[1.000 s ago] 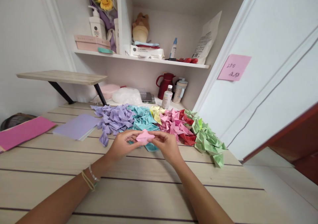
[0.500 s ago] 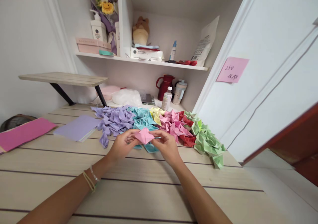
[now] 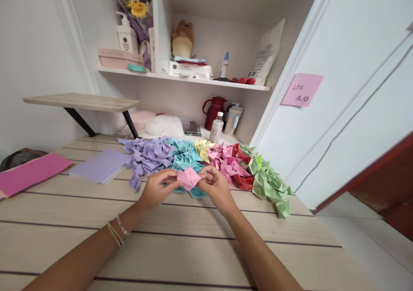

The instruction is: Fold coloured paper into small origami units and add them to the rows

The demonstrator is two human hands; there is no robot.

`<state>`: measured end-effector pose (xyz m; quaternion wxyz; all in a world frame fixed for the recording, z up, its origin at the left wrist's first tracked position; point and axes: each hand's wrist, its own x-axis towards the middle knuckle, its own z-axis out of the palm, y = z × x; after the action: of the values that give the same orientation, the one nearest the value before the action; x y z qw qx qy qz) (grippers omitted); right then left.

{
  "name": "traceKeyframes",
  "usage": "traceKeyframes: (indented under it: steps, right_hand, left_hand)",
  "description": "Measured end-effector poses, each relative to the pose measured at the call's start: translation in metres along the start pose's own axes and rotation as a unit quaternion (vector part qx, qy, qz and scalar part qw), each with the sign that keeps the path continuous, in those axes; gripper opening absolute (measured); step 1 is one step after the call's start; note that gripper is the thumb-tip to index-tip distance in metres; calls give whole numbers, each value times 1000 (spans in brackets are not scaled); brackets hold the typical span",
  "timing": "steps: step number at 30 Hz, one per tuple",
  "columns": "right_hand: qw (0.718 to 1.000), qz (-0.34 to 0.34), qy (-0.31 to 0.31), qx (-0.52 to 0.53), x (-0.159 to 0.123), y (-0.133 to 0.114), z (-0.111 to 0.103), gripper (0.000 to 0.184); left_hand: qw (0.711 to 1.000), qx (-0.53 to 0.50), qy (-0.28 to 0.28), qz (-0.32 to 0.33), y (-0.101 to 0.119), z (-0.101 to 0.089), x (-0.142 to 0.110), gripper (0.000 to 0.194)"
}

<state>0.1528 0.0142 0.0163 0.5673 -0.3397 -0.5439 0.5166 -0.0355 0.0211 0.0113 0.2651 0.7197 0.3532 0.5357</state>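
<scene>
A pink folded paper boat (image 3: 189,179) is held up above the table between both hands. My left hand (image 3: 158,188) pinches its left corner, thumb below and fingers behind. The right corner is pinched by my right hand (image 3: 217,188). Just behind them lie heaps of folded paper boats: purple ones (image 3: 153,153), teal ones (image 3: 185,151), yellow ones (image 3: 203,148), pink ones (image 3: 226,160), red ones (image 3: 243,182) and light green ones (image 3: 271,181). Part of the teal heap is hidden by my hands and the pink boat.
Flat purple paper sheets (image 3: 98,165) and a magenta paper pack (image 3: 32,170) lie on the slatted table (image 3: 180,256) to the left. A small raised shelf (image 3: 80,102) stands behind them. Behind the heaps are a bottle (image 3: 216,128), a red jug (image 3: 214,110) and a cup (image 3: 232,120).
The pink paper boat has been turned and spread, from a narrow flat shape to a wider diamond facing me. Both hands stay at its two corners.
</scene>
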Motion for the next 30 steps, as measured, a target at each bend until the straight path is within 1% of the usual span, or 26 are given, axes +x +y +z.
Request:
traceKeyframes:
  steps: [3, 6, 8, 10, 12, 13, 15, 17, 19, 20, 22, 24, 26, 28, 30]
  right_hand:
    - [1000, -12, -16, -15, -1, -2, 0, 20]
    - [999, -15, -31, -35, -2, -4, 2, 17]
    - [999, -15, -34, -34, -3, -5, 3, 17]
    - [999, -15, -32, -24, -4, -4, 4, 17]
    - [999, -16, -26, -12, -4, -3, 5, 18]
    - [1000, -16, -22, -7, -4, -3, 5, 20]
    - [1000, -11, -13, 0, -4, -1, 6, 31]
    - [1000, -2, -12, -5, -3, 0, 6, 38]
    - [1000, 9, -17, -16, -3, 1, 5, 32]
    - [1000, 15, -20, -18, -3, 2, 4, 28]
    - [999, 24, -27, -17, -3, 3, 3, 24]
    - [998, 28, -45, -24, -4, 2, 2, 24]
    - [995, 28, -77, -51, -5, 1, 2, 23]
    - [992, 26, -94, -75, -5, -1, 2, 22]
    - [994, 23, -79, -68, -5, -1, 4, 28]
  left_hand:
    - [997, 55, -12, 50, 4, -3, 2, 12]
    - [992, 89, -15, 88, 8, -6, 2, 18]
    - [990, 97, -16, 101, 9, -6, 2, 21]
    - [990, 95, -14, 100, 9, -4, 1, 20]
    - [995, 71, -2, 70, 8, -1, 0, 19]
    - [998, 47, 6, 43, 8, 0, 0, 21]
    - [999, -17, 16, -26, 7, 3, 0, 33]
    - [994, -67, 2, -88, 7, 4, 1, 35]
    - [988, -85, -35, -123, 7, 4, 2, 28]
    - [986, -87, -56, -134, 8, 4, 3, 25]
    - [982, -87, -86, -146, 9, 3, 3, 28]
    - [980, -82, -97, -153, 11, 3, 2, 35]
    - [979, -70, -107, -156, 12, 4, 0, 38]
    - [977, -74, -121, -157, 12, 5, -1, 31]
    - [971, -107, -128, -173, 10, 5, 0, 25]
